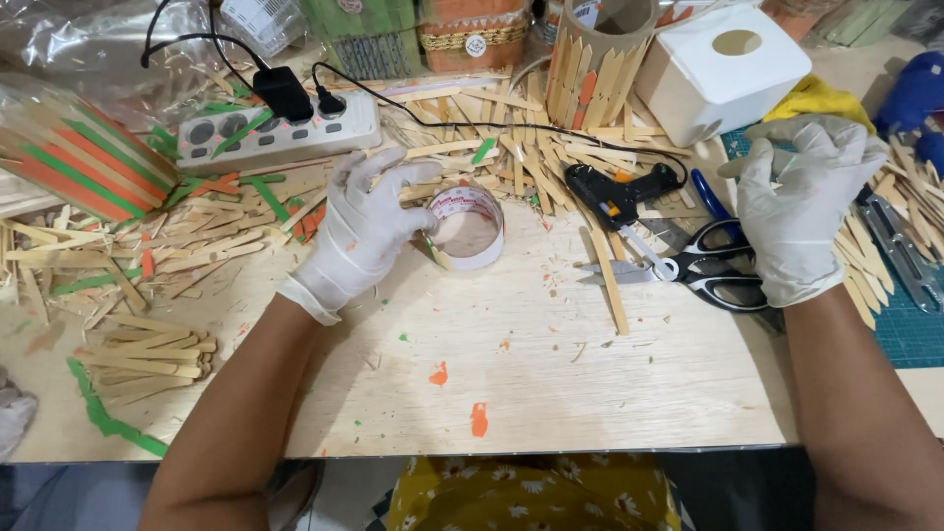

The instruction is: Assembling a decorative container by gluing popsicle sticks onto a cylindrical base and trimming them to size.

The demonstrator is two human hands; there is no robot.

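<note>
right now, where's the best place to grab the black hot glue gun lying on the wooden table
Probably by its black handle, the thick end nearest the black-handled scissors. The black hot glue gun lies flat on its side on the pale wooden table, nozzle pointing lower right and cord trailing away at the far end. Come from above with the right hand, which is closer; the left hand rests at the cardboard ring.

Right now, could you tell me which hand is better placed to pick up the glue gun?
Probably the right hand. It hovers just right of the glue gun, holding only a thin stick, with the scissors below. The left hand is busy gripping the tape roll.
</note>
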